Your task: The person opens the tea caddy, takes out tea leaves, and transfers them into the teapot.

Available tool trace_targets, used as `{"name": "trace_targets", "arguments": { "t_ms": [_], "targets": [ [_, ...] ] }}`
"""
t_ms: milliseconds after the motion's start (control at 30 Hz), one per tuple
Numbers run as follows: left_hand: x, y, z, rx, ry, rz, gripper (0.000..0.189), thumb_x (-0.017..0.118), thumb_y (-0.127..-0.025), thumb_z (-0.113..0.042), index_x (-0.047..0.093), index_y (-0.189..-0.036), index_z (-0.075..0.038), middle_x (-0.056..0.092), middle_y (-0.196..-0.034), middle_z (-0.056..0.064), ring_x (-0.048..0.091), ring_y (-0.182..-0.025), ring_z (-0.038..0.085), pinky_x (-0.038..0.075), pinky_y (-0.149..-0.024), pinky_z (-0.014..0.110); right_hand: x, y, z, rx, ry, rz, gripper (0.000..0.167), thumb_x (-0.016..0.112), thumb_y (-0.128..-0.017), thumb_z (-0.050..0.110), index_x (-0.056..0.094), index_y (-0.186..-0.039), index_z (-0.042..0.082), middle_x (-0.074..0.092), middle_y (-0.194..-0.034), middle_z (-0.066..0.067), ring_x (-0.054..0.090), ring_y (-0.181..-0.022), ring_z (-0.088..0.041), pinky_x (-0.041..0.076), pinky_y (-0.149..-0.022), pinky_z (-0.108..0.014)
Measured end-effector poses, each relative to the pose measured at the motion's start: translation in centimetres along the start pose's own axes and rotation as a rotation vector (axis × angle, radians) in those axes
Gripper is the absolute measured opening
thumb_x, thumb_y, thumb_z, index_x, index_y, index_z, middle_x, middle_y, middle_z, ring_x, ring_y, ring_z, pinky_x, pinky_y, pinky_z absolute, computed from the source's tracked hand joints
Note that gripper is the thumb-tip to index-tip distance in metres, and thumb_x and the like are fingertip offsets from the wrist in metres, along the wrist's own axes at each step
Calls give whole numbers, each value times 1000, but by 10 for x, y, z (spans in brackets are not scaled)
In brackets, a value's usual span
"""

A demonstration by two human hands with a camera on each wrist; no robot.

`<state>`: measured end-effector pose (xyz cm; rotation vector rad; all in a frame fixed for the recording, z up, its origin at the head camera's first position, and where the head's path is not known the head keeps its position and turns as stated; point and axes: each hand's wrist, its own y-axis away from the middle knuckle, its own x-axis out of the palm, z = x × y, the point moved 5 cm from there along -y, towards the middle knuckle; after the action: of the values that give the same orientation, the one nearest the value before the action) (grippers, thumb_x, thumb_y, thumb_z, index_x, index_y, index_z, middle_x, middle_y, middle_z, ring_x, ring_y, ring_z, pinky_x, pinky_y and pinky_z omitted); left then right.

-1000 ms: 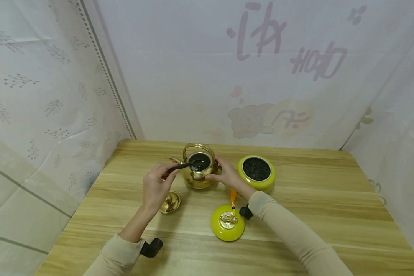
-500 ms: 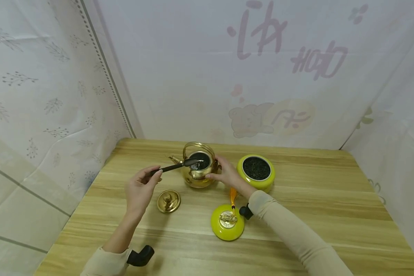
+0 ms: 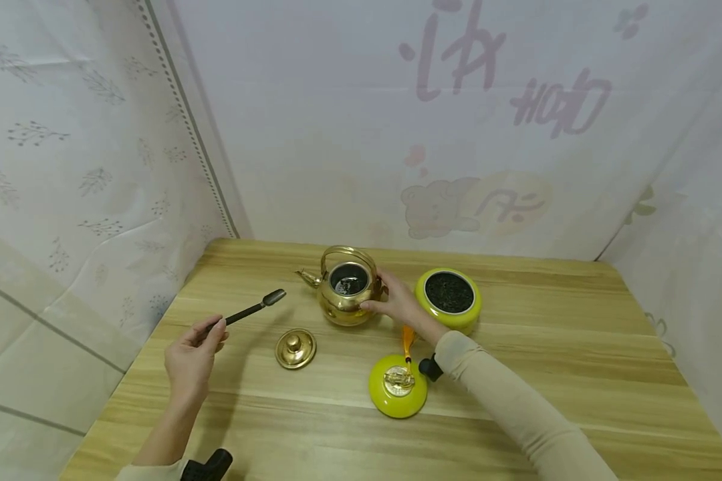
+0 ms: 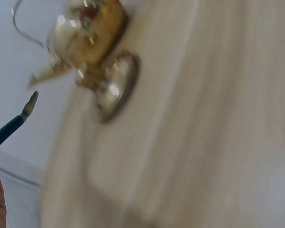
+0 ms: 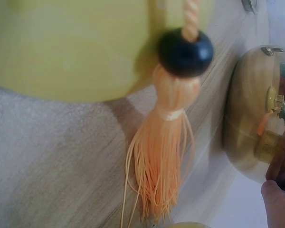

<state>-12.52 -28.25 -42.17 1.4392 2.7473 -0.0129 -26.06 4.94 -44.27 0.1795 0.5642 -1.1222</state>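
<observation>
The left hand pinches a slim black scoop by its handle above a pale wooden table. To its right come a round gold metal lid, then a shiny gold metal kettle (uncovered, spout leftward), held by its right side in the right hand. Beyond are a domed yellow lid with an orange tassel and a round yellow jar of dark flakes.

Bare left-hand grip pinching, thumb to fingers. Bare right-hand grip: thumb spread, fingers probably curled, tips mostly hidden; beige-sleeved right arm stretched forward.
</observation>
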Motion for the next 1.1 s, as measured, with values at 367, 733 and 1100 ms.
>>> {"name": "trace_targets", "arguments": {
  "t_ms": [367, 733, 1100],
  "targets": [
    [-7, -9, 33, 71, -134, -37, 19, 69, -85, -11, 70, -98, 3, 63, -61, -22, 61, -58, -7, 49, -56, 8, 1, 1, -1, -4, 17, -10, 73, 78, -78, 17, 41, -139, 4, 46, -138, -16, 43, -129, -31, 38, -105, -44],
    [0, -5, 42, 58, -286, -12, 28, 69, -85, -10, 66, -107, 8, 59, -65, -26, 56, -58, -12, 47, -52, 8, 0, 0, -2, 9, 10, -5, 75, 78, -78, 17, 39, -141, 3, 43, -142, -16, 40, -131, -31, 36, -107, -43],
    [8, 2, 46, 309, -765, 138, 19, 71, -83, -16, 71, -93, 0, 70, -79, 13, 57, -63, 5, 41, -52, 18, 0, 0, -4, 8, 12, 0, 77, 77, -78, 18, 37, -142, 2, 41, -143, -17, 39, -132, -31, 36, -107, -41]
  ]
}}
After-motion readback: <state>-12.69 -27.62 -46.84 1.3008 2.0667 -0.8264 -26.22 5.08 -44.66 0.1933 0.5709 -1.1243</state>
